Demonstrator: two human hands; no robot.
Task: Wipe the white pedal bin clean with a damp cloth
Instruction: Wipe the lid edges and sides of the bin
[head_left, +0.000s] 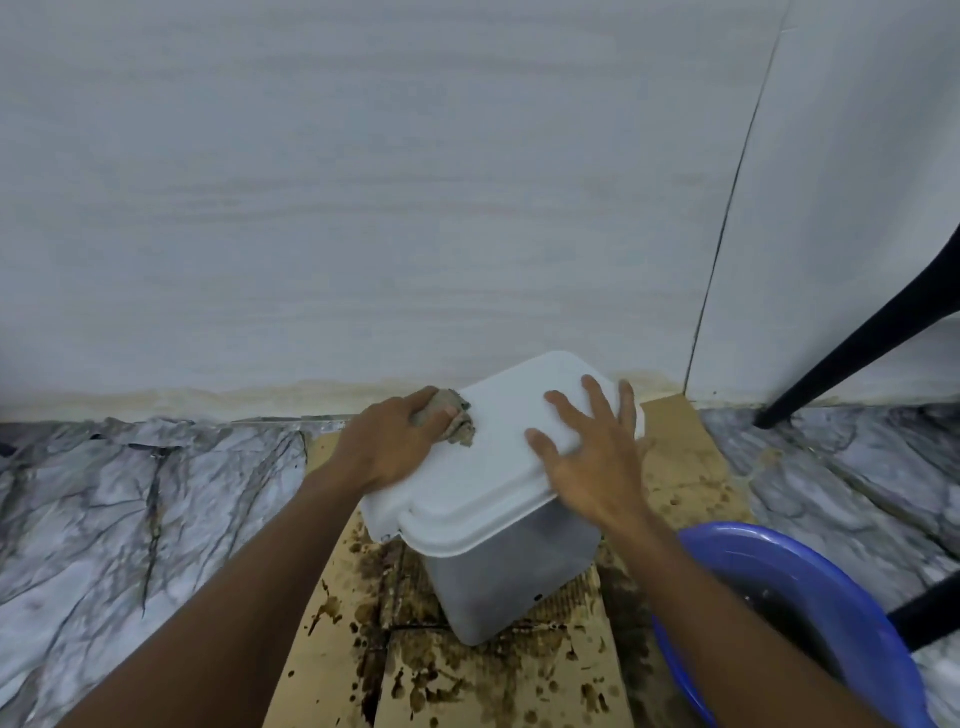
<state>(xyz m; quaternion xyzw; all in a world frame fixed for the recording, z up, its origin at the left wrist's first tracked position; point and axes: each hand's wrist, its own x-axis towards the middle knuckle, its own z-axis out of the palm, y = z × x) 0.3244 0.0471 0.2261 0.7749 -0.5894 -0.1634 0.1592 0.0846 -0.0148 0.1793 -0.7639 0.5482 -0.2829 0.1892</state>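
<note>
A white pedal bin (498, 499) stands on a flattened sheet of cardboard (467, 675) laid on a marble-patterned floor (130, 509), close to a pale wall (363, 182). Its lid (498, 447) is shut. The left hand (387, 441) is curled around a bunched grey-brown cloth (454, 418) and presses it against the far left edge of the lid, fingers wrapped over the wad. The right hand (592, 447) lies flat on the lid's right side with fingers spread wide, holding nothing, the fingertips reaching toward the far rim. The cardboard is spattered with dark brown stains (heaviest just in front of the bin and to its lower right). A blue basin (810, 582) sits on the floor just beside the bin at the right, with dark liquid inside. Black chair legs (857, 338) slant down at the right edge, one foot resting near the wall
</note>
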